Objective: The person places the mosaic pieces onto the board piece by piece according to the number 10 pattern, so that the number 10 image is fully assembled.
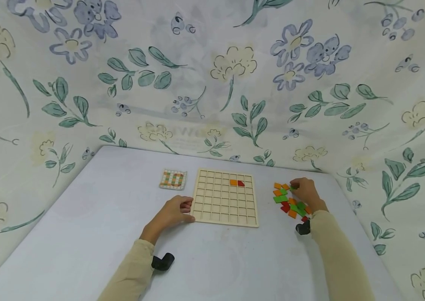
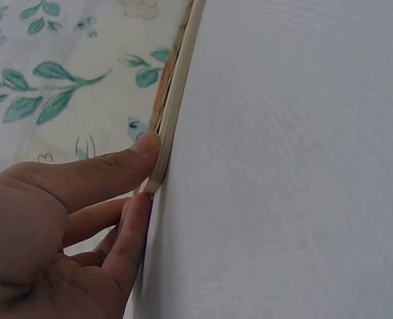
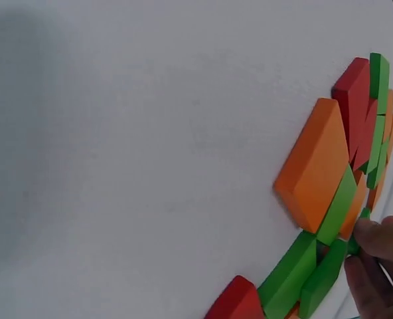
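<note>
The right grip [image 1: 305,193] was pinching a green tile [image 3: 353,246] between thumb and fingers at the far end of a pile, and the likeliest slip was there: the piece was thin and small, and the neighbouring tiles crowded so close that lifting it at a slant might have dragged 1 or 2 others along. Just below, the pile of orange, green and red tiles [image 1: 280,199] lay loose on the counter [image 1: 235,267], some overlapping, and the black wrist device [image 1: 303,227] hung so near a red tile [image 1: 304,218] that a low sweep of the forearm could have scattered them. Farther left, beyond a bare stretch of counter, lay the wooden grid board [image 1: 224,207], its near left corner held by the left grip [image 1: 175,211] with thumb and fingers pressed to its edges; an uneven push from that side could have turned or tipped it. Only 2 tiles sat on it, an orange square [image 1: 233,182] and a red piece with a curved edge [image 1: 241,183], side by side, and a jolt might have unseated them. Past the board's left edge lay a pattern card [image 1: 172,179]; if that was the guide, misreading its small cells could have put a colour wrong.
</note>
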`<state>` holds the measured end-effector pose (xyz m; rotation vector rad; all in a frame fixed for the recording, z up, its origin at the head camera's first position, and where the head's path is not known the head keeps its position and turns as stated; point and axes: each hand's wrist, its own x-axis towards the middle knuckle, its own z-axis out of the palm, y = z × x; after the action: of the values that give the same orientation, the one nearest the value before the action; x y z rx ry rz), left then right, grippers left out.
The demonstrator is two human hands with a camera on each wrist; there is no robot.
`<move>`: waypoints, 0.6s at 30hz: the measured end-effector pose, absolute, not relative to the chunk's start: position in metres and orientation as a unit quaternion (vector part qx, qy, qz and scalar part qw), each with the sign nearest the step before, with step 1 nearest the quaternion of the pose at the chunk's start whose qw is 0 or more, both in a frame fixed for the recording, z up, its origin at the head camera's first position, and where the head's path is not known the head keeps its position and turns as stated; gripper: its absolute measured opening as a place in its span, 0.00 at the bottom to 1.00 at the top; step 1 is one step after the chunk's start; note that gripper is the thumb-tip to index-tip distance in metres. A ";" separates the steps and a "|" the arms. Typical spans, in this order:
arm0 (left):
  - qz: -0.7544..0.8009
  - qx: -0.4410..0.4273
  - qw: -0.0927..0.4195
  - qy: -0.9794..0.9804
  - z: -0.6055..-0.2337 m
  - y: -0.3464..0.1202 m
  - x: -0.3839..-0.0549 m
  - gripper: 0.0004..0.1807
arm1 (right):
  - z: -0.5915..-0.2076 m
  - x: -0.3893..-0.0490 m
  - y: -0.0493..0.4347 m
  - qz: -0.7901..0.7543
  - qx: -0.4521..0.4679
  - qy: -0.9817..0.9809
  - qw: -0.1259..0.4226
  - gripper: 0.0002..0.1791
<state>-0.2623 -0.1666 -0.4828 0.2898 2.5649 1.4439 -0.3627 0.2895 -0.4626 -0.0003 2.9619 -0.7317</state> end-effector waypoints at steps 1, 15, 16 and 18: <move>0.487 0.100 0.091 0.863 -0.483 -0.167 -0.262 0.35 | -0.464 -0.362 0.290 -0.244 0.000 0.969 0.040 0.19; 0.478 0.094 0.098 0.868 -0.485 -0.166 -0.264 0.36 | -0.454 -0.358 0.261 -0.288 -0.080 0.954 -0.015 0.19; 0.479 0.093 0.098 0.868 -0.484 -0.166 -0.264 0.37 | -0.454 -0.359 0.254 -0.291 -0.084 0.953 -0.015 0.18; 0.478 0.092 0.097 0.868 -0.482 -0.166 -0.263 0.36 | -0.455 -0.360 0.239 -0.293 -0.096 0.951 -0.013 0.18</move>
<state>-0.2628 -0.1659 -0.4825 0.2717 2.5707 1.4139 -0.3604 0.2387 -0.4548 -0.3045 3.0134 -0.9271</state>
